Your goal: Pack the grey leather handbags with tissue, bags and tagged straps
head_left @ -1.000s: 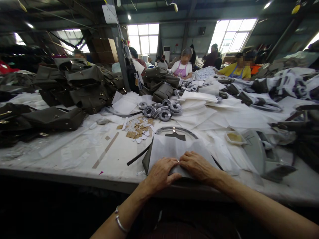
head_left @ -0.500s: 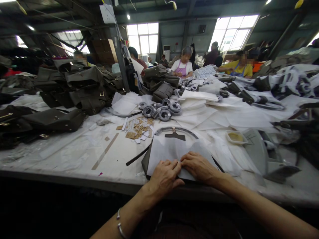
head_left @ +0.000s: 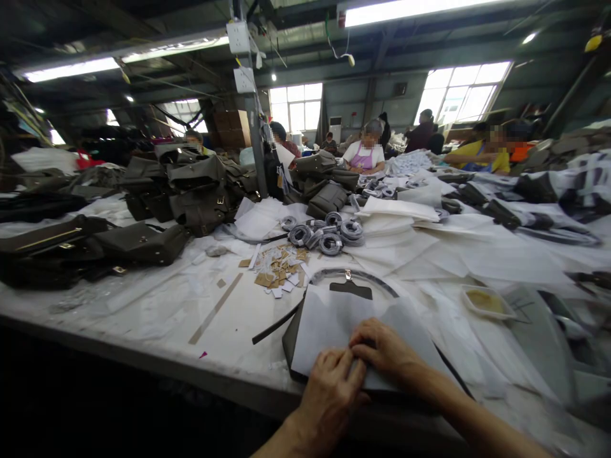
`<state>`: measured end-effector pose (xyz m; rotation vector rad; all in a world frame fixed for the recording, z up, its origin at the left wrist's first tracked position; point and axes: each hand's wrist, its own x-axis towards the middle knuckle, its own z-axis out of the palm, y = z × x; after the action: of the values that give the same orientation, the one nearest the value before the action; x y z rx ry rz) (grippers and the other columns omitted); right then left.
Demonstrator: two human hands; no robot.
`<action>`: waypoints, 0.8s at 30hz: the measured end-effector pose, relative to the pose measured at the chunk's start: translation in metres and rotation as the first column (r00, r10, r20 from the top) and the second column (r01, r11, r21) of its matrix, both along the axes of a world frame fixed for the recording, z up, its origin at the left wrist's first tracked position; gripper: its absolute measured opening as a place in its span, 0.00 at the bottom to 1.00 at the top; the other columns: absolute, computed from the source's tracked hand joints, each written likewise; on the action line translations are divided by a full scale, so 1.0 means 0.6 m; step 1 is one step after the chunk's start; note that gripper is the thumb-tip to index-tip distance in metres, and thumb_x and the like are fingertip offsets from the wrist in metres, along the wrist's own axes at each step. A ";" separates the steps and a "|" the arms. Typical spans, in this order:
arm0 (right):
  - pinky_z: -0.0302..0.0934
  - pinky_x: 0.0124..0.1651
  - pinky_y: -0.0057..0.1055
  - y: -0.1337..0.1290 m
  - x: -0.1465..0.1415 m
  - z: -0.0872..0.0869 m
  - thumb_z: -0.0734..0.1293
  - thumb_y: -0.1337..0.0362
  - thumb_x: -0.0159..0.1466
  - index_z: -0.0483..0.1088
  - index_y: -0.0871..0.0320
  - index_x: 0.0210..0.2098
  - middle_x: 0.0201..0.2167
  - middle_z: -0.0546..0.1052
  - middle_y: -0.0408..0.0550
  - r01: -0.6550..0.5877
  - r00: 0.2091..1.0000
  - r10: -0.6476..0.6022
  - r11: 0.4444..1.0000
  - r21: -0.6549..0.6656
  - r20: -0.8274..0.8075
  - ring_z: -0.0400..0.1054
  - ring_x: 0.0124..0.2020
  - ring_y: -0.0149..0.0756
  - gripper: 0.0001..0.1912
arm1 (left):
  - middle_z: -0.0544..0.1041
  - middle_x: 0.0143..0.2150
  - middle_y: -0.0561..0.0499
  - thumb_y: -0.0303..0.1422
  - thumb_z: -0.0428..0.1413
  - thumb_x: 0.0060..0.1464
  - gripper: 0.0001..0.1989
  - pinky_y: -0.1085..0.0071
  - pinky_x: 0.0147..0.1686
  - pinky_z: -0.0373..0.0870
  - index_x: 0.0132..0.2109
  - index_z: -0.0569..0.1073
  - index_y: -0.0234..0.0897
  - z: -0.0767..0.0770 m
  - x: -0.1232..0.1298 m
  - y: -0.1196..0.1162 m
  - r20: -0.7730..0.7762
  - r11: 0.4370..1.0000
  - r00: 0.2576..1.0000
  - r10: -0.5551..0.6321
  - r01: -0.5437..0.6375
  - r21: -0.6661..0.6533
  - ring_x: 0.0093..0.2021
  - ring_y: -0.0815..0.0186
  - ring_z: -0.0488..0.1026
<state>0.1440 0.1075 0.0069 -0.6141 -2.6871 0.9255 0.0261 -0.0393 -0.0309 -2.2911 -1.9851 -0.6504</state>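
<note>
A dark bag (head_left: pixel 292 340) lies at the table's front edge, with a white sheet (head_left: pixel 319 321) spread over it. My left hand (head_left: pixel 334 385) is on the sheet's near part, fingers bent and pressed together. Touching it from the right, my right hand (head_left: pixel 382 346) has its fingers curled in at the same spot. What the fingertips pinch is too small and hidden to name. Behind the sheet rise a wrapped curved handle (head_left: pixel 382 282) and a dark flap with a metal buckle (head_left: pixel 351 289). A dark strap (head_left: pixel 274 326) sticks out to the left.
Brown and white tags (head_left: pixel 281 270) and coiled wrapped straps (head_left: pixel 329 235) lie beyond the bag. Dark bags (head_left: pixel 143 245) are piled left, white sheets (head_left: pixel 468 248) right. A plastic tray (head_left: pixel 487 301) and a grey dispenser (head_left: pixel 548 337) are at right. People work behind.
The view has shifted, so the scene sits lower and further right. My right hand's fingers have curled in more, and my two hands are closer together.
</note>
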 end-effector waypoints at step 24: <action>0.62 0.37 0.36 0.037 -0.046 0.079 0.61 0.73 0.58 0.75 0.58 0.33 0.33 0.80 0.56 0.071 0.910 -0.212 0.926 0.371 0.356 0.74 0.37 0.46 0.11 | 0.76 0.44 0.43 0.21 0.47 0.57 0.15 0.66 0.36 0.73 0.51 0.67 0.33 0.041 -0.035 0.128 -0.087 0.952 0.987 0.133 -0.152 -0.266 0.38 0.59 0.77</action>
<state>0.1163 0.1296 0.0543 -0.9848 -2.9906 0.2858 0.0052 0.0376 -0.0066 -2.2416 -2.3057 -0.2989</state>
